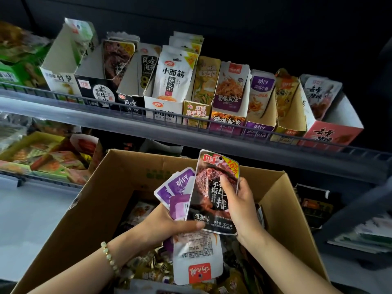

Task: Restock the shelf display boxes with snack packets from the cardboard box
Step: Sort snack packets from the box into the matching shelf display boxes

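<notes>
Two hands are working over the cardboard box [118, 183], which is sitting open w/ loose packets piled inside. Above & behind the box, the shelf [191, 134] is carrying a row of display boxes [163, 106], most w/ packets standing in them. Over the box's middle, the dark steak packet [214, 200] is standing upright, front facing the camera. The right hand [241, 206] is gripping its right edge, thumb lying across the face, fingers going behind. The left hand [169, 224] is holding a fan of purple packets [180, 187] just left of the dark pkt & partly behind it, thumb pressing the dark pkt's lower edge. The white packet [197, 257] is hanging upside down toward the box's near side, top tucked under that thumb; can't tell if it's gripped. The beaded bracelet [109, 258] is sitting on the left wrist.
</notes>
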Demonstrator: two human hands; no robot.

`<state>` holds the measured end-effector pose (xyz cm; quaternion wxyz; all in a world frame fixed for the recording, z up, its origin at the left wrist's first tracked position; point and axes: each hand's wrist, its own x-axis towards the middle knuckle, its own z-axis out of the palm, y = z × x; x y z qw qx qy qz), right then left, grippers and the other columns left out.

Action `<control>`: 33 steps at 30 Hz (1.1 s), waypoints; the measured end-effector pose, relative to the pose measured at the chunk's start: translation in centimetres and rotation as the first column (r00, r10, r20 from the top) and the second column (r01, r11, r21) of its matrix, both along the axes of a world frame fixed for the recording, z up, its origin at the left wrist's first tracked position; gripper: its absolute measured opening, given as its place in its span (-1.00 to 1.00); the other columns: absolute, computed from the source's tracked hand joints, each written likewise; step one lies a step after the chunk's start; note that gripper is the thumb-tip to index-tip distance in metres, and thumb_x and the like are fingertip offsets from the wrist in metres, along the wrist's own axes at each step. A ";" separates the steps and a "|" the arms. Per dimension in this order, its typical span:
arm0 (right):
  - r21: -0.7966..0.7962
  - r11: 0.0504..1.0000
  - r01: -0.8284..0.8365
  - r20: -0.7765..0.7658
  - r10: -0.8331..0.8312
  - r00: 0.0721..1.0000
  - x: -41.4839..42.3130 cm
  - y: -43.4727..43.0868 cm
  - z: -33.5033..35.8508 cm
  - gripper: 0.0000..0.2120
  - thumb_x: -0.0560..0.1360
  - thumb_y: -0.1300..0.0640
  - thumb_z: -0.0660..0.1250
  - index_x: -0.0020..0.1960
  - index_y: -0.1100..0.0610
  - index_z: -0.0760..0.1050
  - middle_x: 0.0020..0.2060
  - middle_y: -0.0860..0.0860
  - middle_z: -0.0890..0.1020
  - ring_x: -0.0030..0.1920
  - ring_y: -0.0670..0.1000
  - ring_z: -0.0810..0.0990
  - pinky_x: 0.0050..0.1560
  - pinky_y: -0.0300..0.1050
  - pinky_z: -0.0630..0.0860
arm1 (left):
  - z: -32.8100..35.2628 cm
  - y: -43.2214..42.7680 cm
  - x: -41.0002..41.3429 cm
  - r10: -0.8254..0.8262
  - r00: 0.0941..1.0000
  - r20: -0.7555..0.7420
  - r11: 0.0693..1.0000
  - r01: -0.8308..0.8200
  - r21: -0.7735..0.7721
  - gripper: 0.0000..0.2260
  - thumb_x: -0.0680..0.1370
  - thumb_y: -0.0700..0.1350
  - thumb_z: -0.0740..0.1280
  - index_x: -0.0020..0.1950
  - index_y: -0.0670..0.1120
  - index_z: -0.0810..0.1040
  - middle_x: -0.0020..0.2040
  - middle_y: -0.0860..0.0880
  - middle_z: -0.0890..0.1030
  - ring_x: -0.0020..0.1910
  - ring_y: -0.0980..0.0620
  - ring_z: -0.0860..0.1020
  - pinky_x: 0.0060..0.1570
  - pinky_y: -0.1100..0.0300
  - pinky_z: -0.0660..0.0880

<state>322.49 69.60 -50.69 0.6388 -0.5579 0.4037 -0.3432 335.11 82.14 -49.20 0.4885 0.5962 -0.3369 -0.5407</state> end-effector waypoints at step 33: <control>-0.035 0.972 -0.230 0.136 0.233 0.963 13.0 -5.3 15.1 -0.86 0.49 0.25 0.34 0.05 0.15 0.54 -0.12 0.06 0.69 -0.16 -0.01 0.67 -0.20 -0.13 0.63 | 9.4 4.0 17.0 0.557 0.825 -0.093 0.779 -0.558 -0.286 -0.69 0.36 -0.09 0.45 0.04 -0.16 0.53 -0.17 -0.13 0.71 -0.27 -0.07 0.69 -0.42 0.18 0.59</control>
